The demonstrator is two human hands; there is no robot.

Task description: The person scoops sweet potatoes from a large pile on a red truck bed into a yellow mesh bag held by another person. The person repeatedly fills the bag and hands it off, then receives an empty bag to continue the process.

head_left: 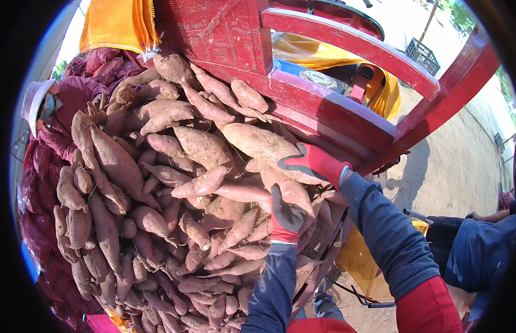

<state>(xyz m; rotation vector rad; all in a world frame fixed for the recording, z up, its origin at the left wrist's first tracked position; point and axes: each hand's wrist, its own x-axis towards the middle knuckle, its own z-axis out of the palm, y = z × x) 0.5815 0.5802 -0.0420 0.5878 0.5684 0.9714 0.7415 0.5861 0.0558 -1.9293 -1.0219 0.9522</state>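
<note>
A large heap of sweet potatoes (203,145) with soil on their skins lies before me. My right hand (316,162), in a red glove with dark grey grip patches, grips the near end of a large, pale, tapered sweet potato (258,141). Just below it, my left hand (287,216) wears a matching glove. Its thumb points up over another sweet potato (285,183), and its fingers lie beside that root's lower end. Whether the left hand grips this root is hard to tell. A slim pinkish sweet potato (245,193) ends at the left thumb.
A red metal frame (333,95) of a vehicle bounds the heap at the upper right. Orange mesh sacks (118,25) hang at top left. Filled dark red mesh sacks (41,200) lie along the left, near a person in a hat (81,100). Another person (478,249) is at right.
</note>
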